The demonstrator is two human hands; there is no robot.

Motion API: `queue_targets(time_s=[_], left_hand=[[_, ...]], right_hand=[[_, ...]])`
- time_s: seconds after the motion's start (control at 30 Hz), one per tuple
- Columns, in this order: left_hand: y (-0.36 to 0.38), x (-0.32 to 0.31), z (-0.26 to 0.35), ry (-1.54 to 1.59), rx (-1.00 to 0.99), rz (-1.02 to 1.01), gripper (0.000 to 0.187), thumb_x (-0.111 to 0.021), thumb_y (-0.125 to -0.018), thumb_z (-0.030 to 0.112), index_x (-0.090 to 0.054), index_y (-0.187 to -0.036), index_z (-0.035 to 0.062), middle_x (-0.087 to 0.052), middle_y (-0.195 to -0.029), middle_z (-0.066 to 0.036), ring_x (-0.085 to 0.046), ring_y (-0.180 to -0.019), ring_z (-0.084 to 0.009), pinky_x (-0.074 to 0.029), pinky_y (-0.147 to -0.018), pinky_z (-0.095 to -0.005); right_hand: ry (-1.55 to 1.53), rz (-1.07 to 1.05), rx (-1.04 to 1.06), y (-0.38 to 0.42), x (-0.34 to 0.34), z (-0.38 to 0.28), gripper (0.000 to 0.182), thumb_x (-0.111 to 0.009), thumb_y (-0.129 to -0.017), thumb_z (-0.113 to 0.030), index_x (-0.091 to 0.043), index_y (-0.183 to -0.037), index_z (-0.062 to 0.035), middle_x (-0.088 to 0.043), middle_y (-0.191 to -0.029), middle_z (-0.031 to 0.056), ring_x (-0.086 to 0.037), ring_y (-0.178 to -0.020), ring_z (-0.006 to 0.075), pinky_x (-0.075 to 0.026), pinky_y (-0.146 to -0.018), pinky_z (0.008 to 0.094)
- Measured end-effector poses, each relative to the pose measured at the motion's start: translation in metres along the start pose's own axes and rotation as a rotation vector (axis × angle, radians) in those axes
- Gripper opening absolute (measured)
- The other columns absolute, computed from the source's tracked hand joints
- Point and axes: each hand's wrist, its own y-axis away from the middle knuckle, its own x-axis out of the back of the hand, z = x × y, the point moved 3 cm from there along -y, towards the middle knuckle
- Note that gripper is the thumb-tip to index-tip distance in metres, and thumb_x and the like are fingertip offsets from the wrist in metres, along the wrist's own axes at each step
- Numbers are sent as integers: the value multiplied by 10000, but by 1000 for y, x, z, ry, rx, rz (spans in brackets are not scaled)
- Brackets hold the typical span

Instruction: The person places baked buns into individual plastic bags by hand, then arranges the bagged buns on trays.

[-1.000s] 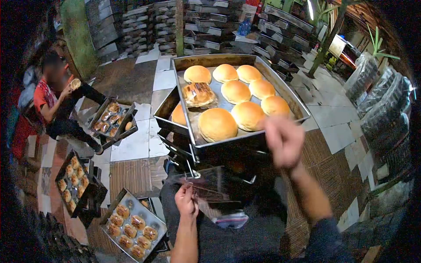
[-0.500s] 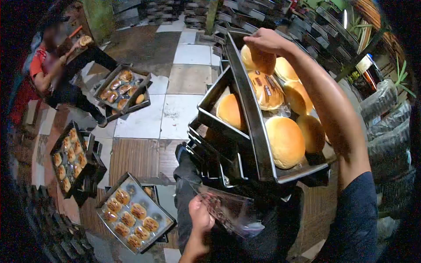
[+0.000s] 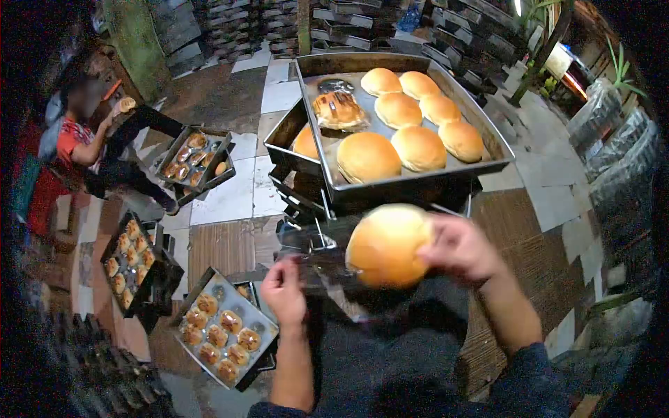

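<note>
My right hand (image 3: 463, 249) grips a large round golden bun (image 3: 389, 245) by its right edge, above my lap. Close to the bun's left side, my left hand (image 3: 284, 284) is closed on a clear plastic bag (image 3: 324, 279), which is blurred and partly lost against dark clothing. Beyond both hands a big metal tray (image 3: 498, 161) rests on stacked trays. It holds several plain round buns (image 3: 368, 157) and, at its left side, one bun in printed clear wrapping (image 3: 339, 111).
At the left a seated person (image 3: 87, 146) holds a bun beside a tray of wrapped buns (image 3: 182, 171). Two more filled trays stand on the floor at lower left (image 3: 131, 261) (image 3: 261, 348). Plastic-covered bundles (image 3: 596, 115) are at the right, and stacked dark trays (image 3: 348, 21) behind.
My right hand has come back from the big tray and now holds a bun near the bag. My left hand has risen with the bag. The view has shifted, and the big tray appears level.
</note>
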Motion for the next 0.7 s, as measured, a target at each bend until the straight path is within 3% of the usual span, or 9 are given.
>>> queue_targets(time_s=[0.1,0.17,0.23,0.27,0.4,0.5,0.6,0.63,0.7], left_hand=[[22,-33,18,-256,-295,-218,277,-556,-971,250,-666,-1016,0,-631,-1035,-79,-543,-856,-78,-435,-695,-212],[46,-51,36,385,109,-311,449,-467,-992,363,-535,-1261,11,-519,-1290,-140,-537,-1105,-200,-464,-882,-327],[59,-55,34,728,254,-547,727,-415,-919,608,-265,-1476,165,-321,-1469,-203,-432,-1269,-388,-427,-1005,-473],[63,-61,47,789,190,-547,698,-434,-936,541,-253,-1472,133,-367,-1441,-185,-437,-1264,-400,-429,-1003,-484],[96,-88,79,573,-75,-539,683,-520,-913,379,-241,-1454,69,-415,-1392,-216,-469,-1229,-405,-417,-1014,-516],[117,-98,77,253,-49,-364,714,-511,-877,406,-259,-1429,28,-486,-1293,-256,-552,-1121,-391,-504,-902,-494],[79,-81,59,852,313,-389,720,-379,-887,586,-389,-1352,36,-579,-1187,-229,-600,-1037,-376,-522,-859,-511],[71,-78,67,1010,298,-616,706,-372,-896,592,-414,-1349,52,-578,-1217,-198,-606,-1047,-357,-519,-870,-514],[64,-57,58,785,229,-307,695,-367,-907,574,-385,-1392,77,-536,-1307,-163,-553,-1143,-384,-464,-937,-576]], right_hand=[[-296,53,-35,35,-56,35,429,-648,-886,-66,-493,-1267,57,-656,-1122,123,-647,-951,161,-517,-860,300],[214,161,280,54,-72,17,490,-616,-867,-11,-445,-1321,62,-599,-1212,202,-614,-1092,259,-483,-951,367],[393,92,607,63,-92,19,558,-605,-830,12,-429,-1359,27,-461,-1354,259,-468,-1271,368,-391,-1053,445],[482,46,621,67,-100,27,614,-628,-781,2,-438,-1364,14,-329,-1459,258,-305,-1358,445,-293,-1109,503],[714,180,826,68,-98,24,679,-634,-674,0,-459,-1328,55,-322,-1457,274,-272,-1358,496,-254,-1117,543],[749,178,663,71,-96,18,445,-632,-675,3,-598,-1110,91,-361,-1419,298,-272,-1362,486,-282,-1103,543],[569,193,681,82,-103,28,298,-645,-707,-6,-651,-999,55,-469,-1334,266,-409,-1292,433,-382,-1053,486],[561,186,682,82,-99,36,298,-645,-707,-6,-651,-999,55,-469,-1334,266,-409,-1292,433,-382,-1053,486],[498,-348,563,87,-98,63,382,-664,-767,-28,-626,-1146,-10,-583,-1215,185,-580,-1108,345,-484,-940,398]])
